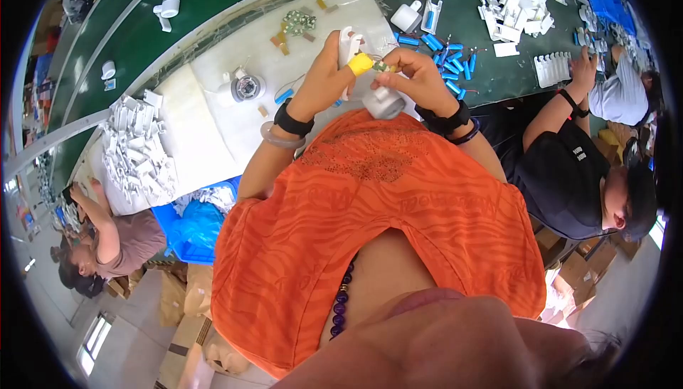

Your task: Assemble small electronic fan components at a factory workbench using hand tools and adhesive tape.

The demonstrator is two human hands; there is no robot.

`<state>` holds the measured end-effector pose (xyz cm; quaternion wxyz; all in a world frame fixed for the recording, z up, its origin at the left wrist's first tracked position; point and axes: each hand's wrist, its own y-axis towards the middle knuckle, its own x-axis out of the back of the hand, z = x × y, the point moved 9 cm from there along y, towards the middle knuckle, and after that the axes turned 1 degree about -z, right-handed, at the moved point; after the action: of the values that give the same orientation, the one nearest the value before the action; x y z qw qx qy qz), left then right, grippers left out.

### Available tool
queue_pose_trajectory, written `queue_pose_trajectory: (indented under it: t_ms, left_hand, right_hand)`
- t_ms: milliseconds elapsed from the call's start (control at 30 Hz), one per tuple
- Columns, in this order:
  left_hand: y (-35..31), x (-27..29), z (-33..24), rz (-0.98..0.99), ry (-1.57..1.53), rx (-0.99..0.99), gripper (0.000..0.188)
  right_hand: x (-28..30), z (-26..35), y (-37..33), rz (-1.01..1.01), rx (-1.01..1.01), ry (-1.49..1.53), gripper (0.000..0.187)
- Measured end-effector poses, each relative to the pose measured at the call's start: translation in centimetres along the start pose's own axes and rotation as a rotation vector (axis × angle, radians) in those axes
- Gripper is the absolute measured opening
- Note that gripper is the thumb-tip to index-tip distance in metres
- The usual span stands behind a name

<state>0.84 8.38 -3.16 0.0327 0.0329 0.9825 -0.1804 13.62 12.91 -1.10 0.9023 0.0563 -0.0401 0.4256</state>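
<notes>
My left hand (321, 80) is closed round a slim white plastic housing (349, 44), held upright above the worktable. A yellow covering (361, 63) wraps the tip of its thumb. Close beside it, my right hand (421, 82) pinches a small green circuit board (383, 66) with thin wires on it. Just below the right fingers hangs a round white and grey lamp head (385, 103); whether it is joined to the housing is hidden. Near my left wrist, a blue battery cell (284, 96) lies on the white mat (213, 115).
Small circuit boards (299, 22) are heaped at the mat's far side. Another lamp head (246, 87) sits left. Blue batteries (448, 58) and white casings (514, 6) lie right; more casings (139, 148) pile up left. A co-worker (576, 161) sits at right, another person (117, 240) at left.
</notes>
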Motion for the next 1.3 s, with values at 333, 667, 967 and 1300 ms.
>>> queue_pose_trajectory:
  t_ms: [333, 667, 967, 1300]
  left_hand:
    - [-1.4, -0.2, -2.4, -0.095, -0.221, -0.261, 0.036]
    - [-1.9, 0.1, -2.7, -0.094, -0.327, -0.195, 0.034]
    - [-1.2, -1.6, -1.4, -0.068, -0.411, -0.175, 0.034]
    - [-2.6, -1.9, -3.1, -0.018, -0.275, -0.254, 0.042]
  right_hand:
    - [2.1, 3.1, -0.2, -0.325, -0.076, -0.177, 0.019]
    - [1.3, 5.1, -0.4, -0.207, 0.028, -0.561, 0.015]
    - [0.5, 7.8, -0.8, -0.435, 0.395, -0.617, 0.019]
    - [0.0, 7.7, -1.5, -0.424, 0.438, -0.62, 0.022]
